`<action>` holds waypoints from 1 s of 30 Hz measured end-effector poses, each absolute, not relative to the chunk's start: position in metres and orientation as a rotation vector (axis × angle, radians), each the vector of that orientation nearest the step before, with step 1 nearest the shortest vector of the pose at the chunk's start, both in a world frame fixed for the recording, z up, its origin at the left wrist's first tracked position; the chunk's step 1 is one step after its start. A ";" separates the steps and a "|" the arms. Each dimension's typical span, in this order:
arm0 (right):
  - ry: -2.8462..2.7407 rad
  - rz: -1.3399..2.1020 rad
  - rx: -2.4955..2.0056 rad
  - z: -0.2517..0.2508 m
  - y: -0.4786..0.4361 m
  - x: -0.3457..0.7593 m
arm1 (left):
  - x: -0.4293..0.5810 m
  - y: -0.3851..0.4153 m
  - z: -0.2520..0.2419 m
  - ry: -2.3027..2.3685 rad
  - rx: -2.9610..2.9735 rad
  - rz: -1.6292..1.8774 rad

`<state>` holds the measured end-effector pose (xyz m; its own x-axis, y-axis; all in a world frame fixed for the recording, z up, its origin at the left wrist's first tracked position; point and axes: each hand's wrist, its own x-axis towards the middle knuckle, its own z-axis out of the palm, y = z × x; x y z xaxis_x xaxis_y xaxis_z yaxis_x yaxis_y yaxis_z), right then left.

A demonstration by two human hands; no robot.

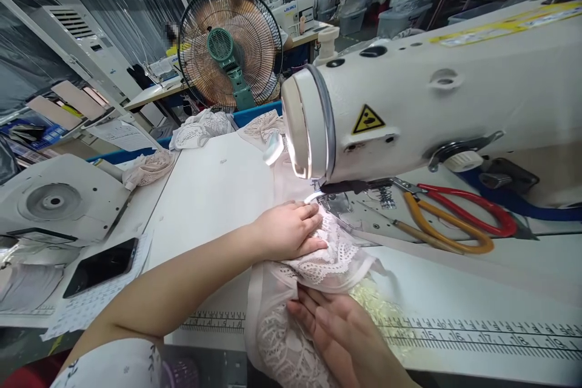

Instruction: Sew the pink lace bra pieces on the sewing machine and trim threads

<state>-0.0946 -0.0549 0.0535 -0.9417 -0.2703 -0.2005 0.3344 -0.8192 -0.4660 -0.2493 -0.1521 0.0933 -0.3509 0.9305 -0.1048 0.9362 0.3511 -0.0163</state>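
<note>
My left hand [295, 231] lies on a pale pink lace garment piece [334, 248], fingers extended and pressing it down, just in front of the sewing machine's needle area [318, 187]. Below it, my right hand [343, 330] has its fingers tucked at a fold of the same fabric, with the thumb closed toward them. Lace and a sheer band hang over the table's front edge beside that hand. The white sewing machine head [391, 103] reaches in from the right, its lamp lit. Some fingertips are hidden by fabric.
Red-handled scissors [495, 212] and an orange-handled tool [473, 239] lie right of the needle. A phone [102, 265] rests on patterned paper at left. Lace pieces [204, 128] sit at the table's back, before a large fan [230, 45]. A ruler strip [482, 336] runs along the front.
</note>
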 end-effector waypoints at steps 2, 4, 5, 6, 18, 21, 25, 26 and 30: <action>0.709 -2.733 0.191 0.054 -0.057 -0.096 | -0.253 -0.152 0.092 2.528 1.744 -0.143; 0.708 -2.739 0.194 0.056 -0.059 -0.098 | -0.257 -0.152 0.091 2.531 1.739 -0.162; 0.708 -2.746 0.197 0.056 -0.060 -0.100 | -0.259 -0.152 0.091 2.533 1.732 -0.173; 0.704 -2.756 0.202 0.057 -0.061 -0.101 | -0.261 -0.152 0.092 2.537 1.727 -0.186; 0.632 -2.807 0.059 0.064 -0.076 -0.124 | -0.264 -0.151 0.107 2.607 1.306 -0.382; 0.741 -2.734 0.075 0.059 -0.078 -0.119 | -0.267 -0.158 0.113 2.543 1.351 -0.371; 1.354 -2.406 0.056 0.056 -0.053 -0.098 | -0.275 -0.173 0.118 2.441 1.467 -0.365; 1.619 -2.277 -0.050 0.057 -0.040 -0.095 | -0.275 -0.176 0.118 2.443 1.503 -0.342; 2.863 -1.508 -0.599 0.063 0.020 -0.106 | -0.255 -0.177 0.113 2.374 1.799 -0.141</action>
<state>-0.1059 0.0202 0.0629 -0.9231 -0.2467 0.2950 -0.3828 0.5164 -0.7660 -0.2553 -0.1770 0.1129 -0.2639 0.9471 -0.1829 0.9620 0.2721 0.0210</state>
